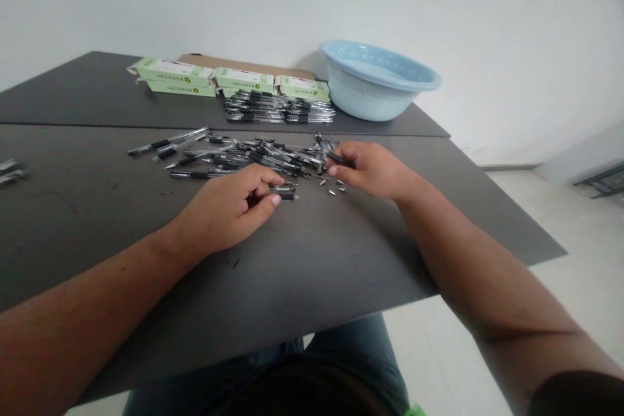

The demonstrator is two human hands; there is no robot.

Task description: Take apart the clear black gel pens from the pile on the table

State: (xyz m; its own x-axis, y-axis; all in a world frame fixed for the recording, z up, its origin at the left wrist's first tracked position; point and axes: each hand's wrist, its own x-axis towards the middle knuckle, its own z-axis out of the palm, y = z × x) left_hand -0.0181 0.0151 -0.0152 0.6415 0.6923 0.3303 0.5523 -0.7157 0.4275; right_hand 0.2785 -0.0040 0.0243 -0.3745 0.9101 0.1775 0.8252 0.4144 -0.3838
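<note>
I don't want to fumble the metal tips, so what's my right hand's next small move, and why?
Probably set down the dark pen piece in your right hand before reaching for the metal pen tips: that hand looks occupied, and the tips lie loose on the table.

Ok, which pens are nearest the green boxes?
The neatly stacked pens, directly in front of the green boxes; the loose pens lie scattered, farther from them.

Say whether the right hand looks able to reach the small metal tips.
Probably yes: the metal tips lie uncovered beside the right hand, though it seems to hold a dark pen.
</note>
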